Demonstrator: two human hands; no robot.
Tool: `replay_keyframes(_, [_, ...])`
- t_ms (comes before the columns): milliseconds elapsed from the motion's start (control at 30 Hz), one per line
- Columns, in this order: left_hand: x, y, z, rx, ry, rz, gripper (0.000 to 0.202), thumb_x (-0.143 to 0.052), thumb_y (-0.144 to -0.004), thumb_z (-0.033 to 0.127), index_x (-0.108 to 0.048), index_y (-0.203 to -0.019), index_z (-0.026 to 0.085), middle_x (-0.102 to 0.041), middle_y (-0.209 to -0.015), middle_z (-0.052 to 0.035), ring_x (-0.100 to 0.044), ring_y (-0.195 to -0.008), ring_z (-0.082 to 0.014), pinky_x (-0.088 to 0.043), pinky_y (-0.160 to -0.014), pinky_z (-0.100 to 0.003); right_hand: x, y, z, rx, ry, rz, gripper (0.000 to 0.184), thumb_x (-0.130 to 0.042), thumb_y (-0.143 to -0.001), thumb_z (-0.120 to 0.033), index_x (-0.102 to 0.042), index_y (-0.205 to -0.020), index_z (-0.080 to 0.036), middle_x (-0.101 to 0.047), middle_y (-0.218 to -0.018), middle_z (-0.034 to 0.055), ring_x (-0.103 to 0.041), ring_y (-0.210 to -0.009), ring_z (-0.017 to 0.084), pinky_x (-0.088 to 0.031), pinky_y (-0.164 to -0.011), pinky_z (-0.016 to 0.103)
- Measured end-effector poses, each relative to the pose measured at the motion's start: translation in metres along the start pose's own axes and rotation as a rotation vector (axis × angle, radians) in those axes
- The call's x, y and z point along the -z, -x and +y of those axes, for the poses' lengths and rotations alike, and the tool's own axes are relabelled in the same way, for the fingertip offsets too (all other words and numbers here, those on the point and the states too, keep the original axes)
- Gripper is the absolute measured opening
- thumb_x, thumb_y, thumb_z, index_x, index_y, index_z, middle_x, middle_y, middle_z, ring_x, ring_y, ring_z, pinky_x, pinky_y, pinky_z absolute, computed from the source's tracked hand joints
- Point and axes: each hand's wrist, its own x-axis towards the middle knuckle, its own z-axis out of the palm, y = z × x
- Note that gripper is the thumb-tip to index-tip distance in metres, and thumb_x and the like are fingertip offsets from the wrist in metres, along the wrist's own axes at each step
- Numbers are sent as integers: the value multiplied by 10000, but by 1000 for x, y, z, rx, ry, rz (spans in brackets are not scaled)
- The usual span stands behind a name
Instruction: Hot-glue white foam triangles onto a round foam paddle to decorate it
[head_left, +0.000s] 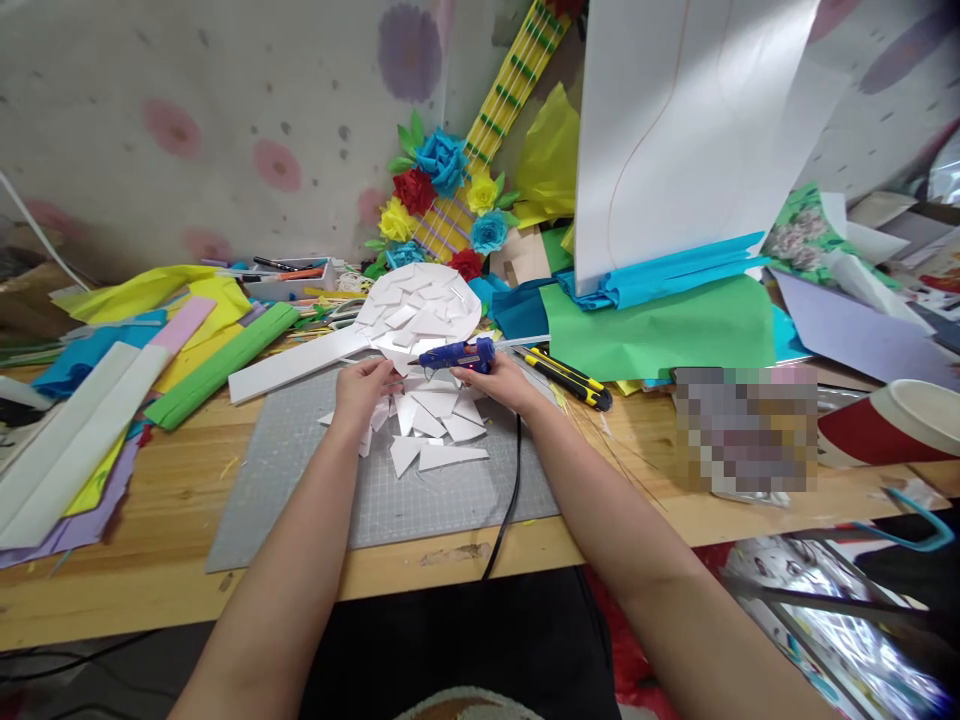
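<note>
My right hand (501, 383) is closed round a blue glue gun (456, 355), whose nozzle points left over a white foam piece. Its black cord (510, 500) runs down off the table's front edge. My left hand (363, 390) pinches a white foam piece (396, 368) at the nozzle tip. Below both hands lies a pile of white foam shards (439, 430) on a grey cutting mat (315, 470). Just behind is a white paddle-shaped foam form (420, 305), its round head covered with stuck-on shards and its handle (292, 365) reaching left.
Coloured paper sheets (660, 325), a green paper roll (221, 365) and white foam strips (71, 440) crowd the wooden table (172, 500). A yellow-black utility knife (570, 378) lies right of my hand. Paper flowers (442, 200), a large white sheet (690, 130) and a red cup (892, 425) stand nearby.
</note>
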Motion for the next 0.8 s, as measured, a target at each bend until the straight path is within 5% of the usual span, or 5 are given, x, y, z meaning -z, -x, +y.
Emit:
replay_keyframes(467, [-4, 2, 2, 24, 3, -1, 103, -665, -672, 219, -693, -676, 120, -668, -610, -37, -644, -611, -166, -560, -616, -307, 1, -4, 6, -23, 76, 73, 381, -671, -743, -526, -724, -881, -175, -712, -834, 50, -645, -817, 217, -479, -768, 323])
replay_keyframes(800, [-8, 11, 3, 25, -24, -97, 126, -746, -645, 239, -724, -711, 135, -699, -692, -54, -683, -739, -215, -564, -689, -354, -6, -2, 3, 55, -22, 68, 384, -688, -722, -538, -718, -858, -180, -694, -776, 32, -624, -766, 204, -488, -748, 322])
